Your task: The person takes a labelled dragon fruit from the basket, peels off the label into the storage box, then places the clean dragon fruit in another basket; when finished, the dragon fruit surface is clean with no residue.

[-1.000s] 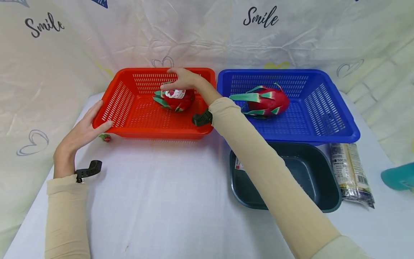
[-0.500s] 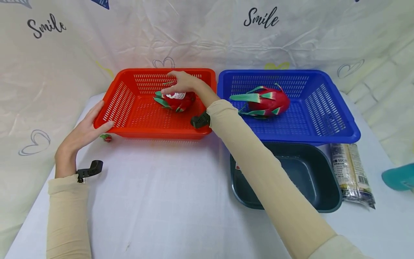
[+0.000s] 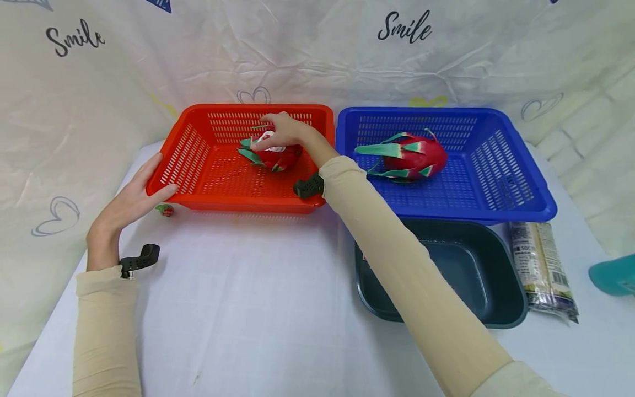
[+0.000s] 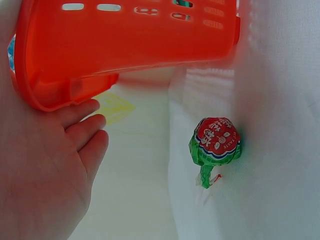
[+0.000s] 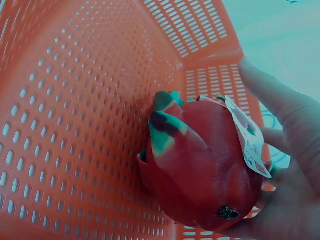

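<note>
A red dragon fruit (image 3: 280, 160) with green-tipped scales and a white label lies in the red plastic basket (image 3: 223, 201). My right hand (image 3: 285, 132) is over it; in the right wrist view the fingers reach behind the dragon fruit (image 5: 200, 165), while the thumb stays straight, its tip apart from the skin. My left hand (image 3: 131, 193) holds the basket's near left corner, thumb over the front rim and fingers along the outer side. Below that corner a wrapped lollipop (image 4: 216, 142), red and green, lies on the white cloth.
A blue basket (image 3: 516, 212) with another dragon fruit (image 3: 416, 157) stands right of the red one. In front of it sits a dark green basin (image 3: 466, 275), partly under my right sleeve. A printed plastic packet (image 3: 541, 264) and a teal object (image 3: 612, 275) lie farther right.
My right hand has lowered slightly onto the dragon fruit, with its thumb now farther over the label. The left hand keeps its place at the basket corner.
</note>
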Tool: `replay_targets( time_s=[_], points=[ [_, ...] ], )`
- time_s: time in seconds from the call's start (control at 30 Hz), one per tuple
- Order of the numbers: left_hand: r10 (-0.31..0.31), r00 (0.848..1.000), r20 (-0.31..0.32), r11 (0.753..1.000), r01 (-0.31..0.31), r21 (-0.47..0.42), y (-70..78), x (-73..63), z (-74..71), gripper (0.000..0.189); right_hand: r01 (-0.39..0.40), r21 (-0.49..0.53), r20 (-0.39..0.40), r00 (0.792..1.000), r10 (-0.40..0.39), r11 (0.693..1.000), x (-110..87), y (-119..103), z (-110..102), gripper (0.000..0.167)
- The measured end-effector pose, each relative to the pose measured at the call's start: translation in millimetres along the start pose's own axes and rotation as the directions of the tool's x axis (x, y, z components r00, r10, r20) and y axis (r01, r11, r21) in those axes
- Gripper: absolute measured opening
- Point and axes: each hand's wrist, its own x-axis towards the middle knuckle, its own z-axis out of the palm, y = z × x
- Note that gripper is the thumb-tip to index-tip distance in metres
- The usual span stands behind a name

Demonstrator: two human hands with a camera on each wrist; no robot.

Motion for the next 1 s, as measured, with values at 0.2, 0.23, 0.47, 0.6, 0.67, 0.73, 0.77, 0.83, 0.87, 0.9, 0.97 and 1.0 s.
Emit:
replay_targets(
  time_s=[0.2,0.23,0.47,0.6,0.67,0.73,0.77,0.83,0.87,0.9,0.97,1.0],
  points=[
    [-0.009,1.000,0.005,1.000,0.009,-0.003,0.9,0.1,0.7,0.082,-0.014,-0.011,0.006,1.000,0.014,1.000,1.3,3.9,1.7,0.085],
    [-0.009,1.000,0.005,1.000,0.009,-0.002,0.9,0.3,0.8,0.082,-0.016,-0.015,0.006,1.000,0.016,1.000,1.4,4.4,2.0,0.084],
    [-0.006,1.000,0.003,1.000,0.006,-0.004,0.6,0.7,1.0,0.083,-0.030,0.005,0.008,1.000,0.030,1.000,0.9,5.6,2.8,0.084],
    [-0.010,1.000,0.009,1.000,0.010,-0.007,1.2,0.5,0.4,0.082,-0.048,0.017,0.013,0.999,0.048,0.999,1.2,6.0,3.0,0.085],
    [-0.008,1.000,0.008,1.000,0.008,-0.012,1.2,0.4,-0.2,0.082,-0.052,0.020,0.014,0.999,0.052,0.998,1.3,6.1,3.1,0.086],
    [-0.006,1.000,0.007,1.000,0.006,-0.017,1.1,-0.1,-0.7,0.082,-0.051,0.014,0.015,0.999,0.051,0.999,1.6,6.1,3.2,0.086],
    [-0.005,1.000,0.006,1.000,0.006,-0.017,1.2,-0.4,-0.9,0.082,-0.050,0.011,0.015,0.999,0.049,0.999,1.8,6.2,3.3,0.085],
    [-0.003,1.000,0.006,1.000,0.004,-0.023,1.0,-0.8,-0.7,0.082,-0.047,0.009,0.013,0.999,0.047,0.999,2.2,6.3,3.4,0.085],
    [-0.002,1.000,0.007,1.000,0.002,-0.023,0.9,-0.7,-0.4,0.082,-0.047,0.006,0.012,0.999,0.047,0.999,2.4,6.4,3.4,0.084],
    [-0.001,1.000,0.008,1.000,0.001,-0.025,1.1,-0.8,-0.1,0.082,-0.047,0.003,0.011,0.999,0.047,0.999,2.5,6.6,3.5,0.084],
    [-0.001,1.000,0.007,1.000,0.001,-0.024,1.2,-1.3,0.3,0.082,-0.045,0.003,0.010,0.999,0.045,0.999,2.6,6.8,3.8,0.083],
    [0.001,1.000,0.007,1.000,0.000,-0.027,1.1,-1.6,0.5,0.082,-0.044,0.001,0.009,0.999,0.044,0.999,2.7,6.9,3.9,0.083]
  ],
)
